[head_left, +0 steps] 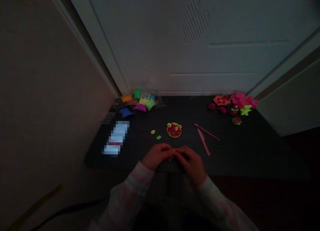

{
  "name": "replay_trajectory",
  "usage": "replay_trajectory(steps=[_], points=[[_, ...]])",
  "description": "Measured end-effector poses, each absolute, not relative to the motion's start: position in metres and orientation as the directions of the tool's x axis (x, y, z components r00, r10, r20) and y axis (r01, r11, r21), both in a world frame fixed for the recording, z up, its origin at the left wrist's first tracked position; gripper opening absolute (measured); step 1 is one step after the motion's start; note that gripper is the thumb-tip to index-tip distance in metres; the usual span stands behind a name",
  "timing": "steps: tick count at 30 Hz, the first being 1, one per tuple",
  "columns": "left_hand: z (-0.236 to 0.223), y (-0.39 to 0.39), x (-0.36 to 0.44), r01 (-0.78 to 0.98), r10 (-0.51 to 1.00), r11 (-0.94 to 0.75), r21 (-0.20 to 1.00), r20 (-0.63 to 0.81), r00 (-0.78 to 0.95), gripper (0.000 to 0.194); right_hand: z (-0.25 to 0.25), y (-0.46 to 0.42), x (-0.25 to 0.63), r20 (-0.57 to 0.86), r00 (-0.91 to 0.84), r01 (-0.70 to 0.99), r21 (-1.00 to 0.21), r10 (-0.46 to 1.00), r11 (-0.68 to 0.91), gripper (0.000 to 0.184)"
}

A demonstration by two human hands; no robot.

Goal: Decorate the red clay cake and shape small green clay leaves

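Note:
My left hand (159,156) and my right hand (191,161) meet at the front edge of the table, fingertips pinched together. A tiny reddish bit shows between them, too dim and small to name. Just beyond my fingers lies a round clay pizza (174,131), red on top with a yellow rim and small yellow and green pieces. To its left are a yellow clay lump (153,132) and a green clay lump (158,137). On the right rest a pink plastic knife (203,142) and a thin pink stick (207,131), both apart from my hands.
Bags of coloured clay (140,102) are heaped at the back left, above a blurred bright phone-like rectangle (116,139). Pink, red and yellow-green clay figures (238,101) cluster at the back right, with a small clay burger (236,121). A white panelled door (160,41) stands behind the dark table (240,151).

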State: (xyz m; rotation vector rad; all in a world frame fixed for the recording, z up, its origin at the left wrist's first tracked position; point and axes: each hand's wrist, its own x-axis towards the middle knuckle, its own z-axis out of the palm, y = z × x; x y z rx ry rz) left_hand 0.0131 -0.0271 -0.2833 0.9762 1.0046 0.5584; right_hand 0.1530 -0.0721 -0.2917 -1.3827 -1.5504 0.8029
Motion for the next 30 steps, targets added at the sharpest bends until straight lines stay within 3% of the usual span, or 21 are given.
replay_trajectory(steps=[20, 30], points=[[-0.283, -0.027, 0.013, 0.037, 0.784, 0.483, 0.875, -0.451, 0.426, 0.021, -0.288, -0.071, 0.154, 0.183, 0.004, 0.408, -0.898, 0.983, 0.166, 0.008], [-0.286, -0.027, 0.012, 0.035, 0.8, 0.463, 0.886, -0.435, 0.413, 0.023, -0.29, -0.072, 0.154, 0.235, -0.089, 0.343, -0.905, 0.968, 0.251, 0.021]])
